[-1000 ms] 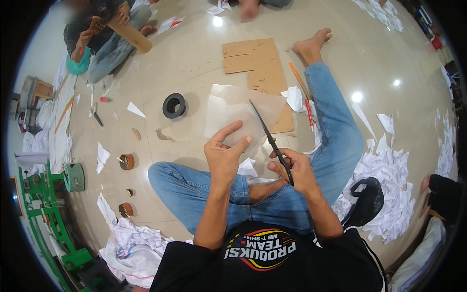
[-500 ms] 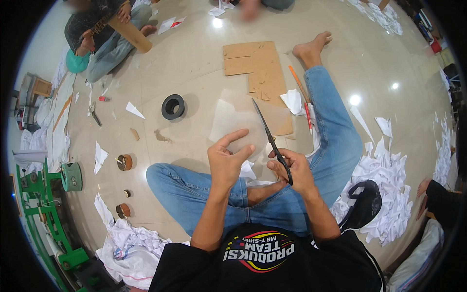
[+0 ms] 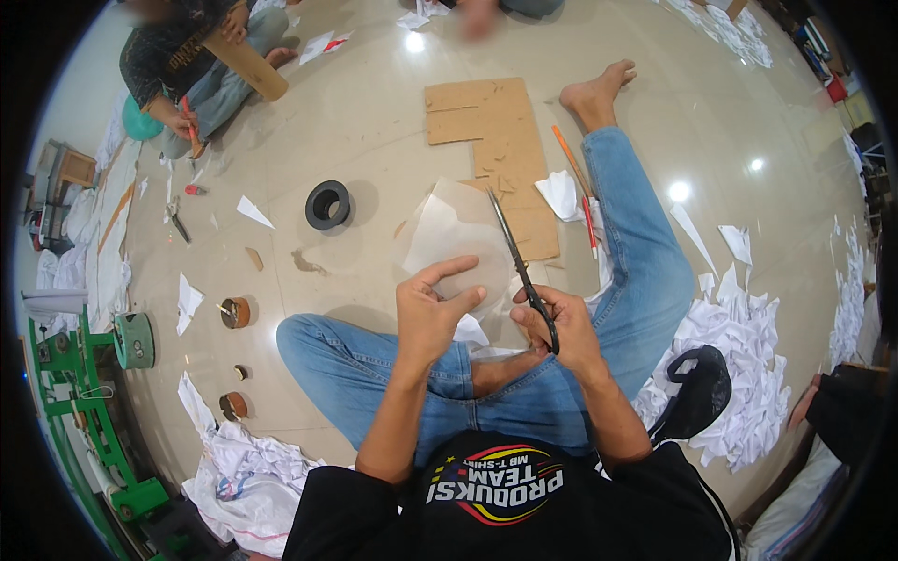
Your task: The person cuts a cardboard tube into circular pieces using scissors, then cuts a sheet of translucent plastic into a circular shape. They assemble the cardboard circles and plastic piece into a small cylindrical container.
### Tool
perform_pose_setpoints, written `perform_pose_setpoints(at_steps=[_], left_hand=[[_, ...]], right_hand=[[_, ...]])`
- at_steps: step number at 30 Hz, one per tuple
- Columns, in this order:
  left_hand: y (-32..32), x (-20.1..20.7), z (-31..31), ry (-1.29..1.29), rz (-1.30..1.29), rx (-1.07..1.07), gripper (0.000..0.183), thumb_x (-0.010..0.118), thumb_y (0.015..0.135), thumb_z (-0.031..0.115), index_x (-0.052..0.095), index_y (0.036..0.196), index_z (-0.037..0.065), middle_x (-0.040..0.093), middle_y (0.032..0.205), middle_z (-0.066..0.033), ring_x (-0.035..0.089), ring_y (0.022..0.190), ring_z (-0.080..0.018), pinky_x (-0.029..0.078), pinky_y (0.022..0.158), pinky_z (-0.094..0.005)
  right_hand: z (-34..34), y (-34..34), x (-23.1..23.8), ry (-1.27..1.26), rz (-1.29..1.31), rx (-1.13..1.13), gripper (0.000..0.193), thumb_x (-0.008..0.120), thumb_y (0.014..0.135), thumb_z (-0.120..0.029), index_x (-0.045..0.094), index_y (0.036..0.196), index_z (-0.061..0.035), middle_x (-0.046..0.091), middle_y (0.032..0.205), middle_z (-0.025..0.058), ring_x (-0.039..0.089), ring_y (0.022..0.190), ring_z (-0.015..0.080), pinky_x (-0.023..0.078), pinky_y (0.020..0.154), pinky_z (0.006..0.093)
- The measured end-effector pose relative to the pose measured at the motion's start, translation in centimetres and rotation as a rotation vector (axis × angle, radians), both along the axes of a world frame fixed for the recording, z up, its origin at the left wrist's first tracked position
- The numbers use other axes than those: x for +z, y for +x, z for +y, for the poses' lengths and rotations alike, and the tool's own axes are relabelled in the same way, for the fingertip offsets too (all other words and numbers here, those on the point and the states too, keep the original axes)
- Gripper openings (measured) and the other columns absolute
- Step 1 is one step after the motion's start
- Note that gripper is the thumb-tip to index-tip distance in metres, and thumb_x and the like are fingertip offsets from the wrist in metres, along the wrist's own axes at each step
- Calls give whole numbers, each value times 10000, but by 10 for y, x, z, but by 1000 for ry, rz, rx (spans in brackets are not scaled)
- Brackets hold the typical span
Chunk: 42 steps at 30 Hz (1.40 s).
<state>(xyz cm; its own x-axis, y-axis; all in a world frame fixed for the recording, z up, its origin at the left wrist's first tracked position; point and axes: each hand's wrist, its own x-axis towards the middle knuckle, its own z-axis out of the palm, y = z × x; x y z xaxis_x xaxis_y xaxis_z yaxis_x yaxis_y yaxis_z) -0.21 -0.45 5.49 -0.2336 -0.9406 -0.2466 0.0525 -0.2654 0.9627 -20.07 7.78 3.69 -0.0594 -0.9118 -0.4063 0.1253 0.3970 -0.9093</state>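
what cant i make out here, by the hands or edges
Left hand, head view: most fingers hidden by the hand itself.
Sheet, head view: outline unclear, see-through against the floor.
Green machine, head view: cut off by the dark lens rim.
Co-worker, upper left, head view: head blurred, cut off by the top edge.

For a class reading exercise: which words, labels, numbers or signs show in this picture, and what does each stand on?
Black shirt: large white lettering, upside down in the view, with red and yellow arcs; clear, but its wording is not copied here.
Co-worker's shirt: smaller tan lettering, too small and blurred to read surely.
Scissors and sheet: no lettering visible.
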Motion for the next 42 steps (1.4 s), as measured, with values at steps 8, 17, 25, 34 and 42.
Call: perform_pose_setpoints(at_steps=[8, 17, 25, 34, 42], left_hand=[[30, 8, -21, -25, 54, -43, 448, 852, 804, -93, 733, 1236, -92, 773, 1151, -181, 771, 969, -209, 641, 868, -309], [43, 9, -22, -7, 43, -95, 416, 827, 832, -104, 730, 1237, -101, 764, 1167, -181, 758, 1023, -209, 648, 882, -318], [31, 6, -13, 37, 74, -22, 443, 842, 822, -102, 720, 1247, -97, 763, 1157, -184, 765, 979, -203, 639, 873, -311], [29, 6, -9, 71, 80, -17, 440, 837, 819, -105, 718, 1242, -103, 766, 1152, -193, 768, 976, -209, 637, 876, -312], [29, 4, -9, 74, 59, -24, 438, 836, 818, -108, 719, 1240, -100, 771, 1135, -197, 772, 964, -210, 640, 873, -311]], right_hand=[[18, -33, -16, -110, -25, 95, 501, 915, 886, -310, 684, 1211, -7, 573, 706, -67, 446, 604, 22, 309, 549, 219], [12, -30, 3, -35, 66, 282, 538, 923, 876, -331, 683, 1223, 2, 553, 789, -78, 440, 674, 34, 332, 603, 220], [7, -7, 6, -57, 79, 211, 508, 913, 872, -289, 675, 1216, -2, 526, 730, -84, 411, 644, 23, 299, 587, 218], [4, -13, 7, -76, 248, 230, 582, 939, 843, -392, 713, 1188, 19, 584, 693, -22, 471, 635, 64, 361, 576, 257], [6, -16, 6, -40, 306, 235, 537, 921, 869, -381, 734, 1146, 39, 618, 716, -5, 478, 640, 65, 375, 578, 257]])
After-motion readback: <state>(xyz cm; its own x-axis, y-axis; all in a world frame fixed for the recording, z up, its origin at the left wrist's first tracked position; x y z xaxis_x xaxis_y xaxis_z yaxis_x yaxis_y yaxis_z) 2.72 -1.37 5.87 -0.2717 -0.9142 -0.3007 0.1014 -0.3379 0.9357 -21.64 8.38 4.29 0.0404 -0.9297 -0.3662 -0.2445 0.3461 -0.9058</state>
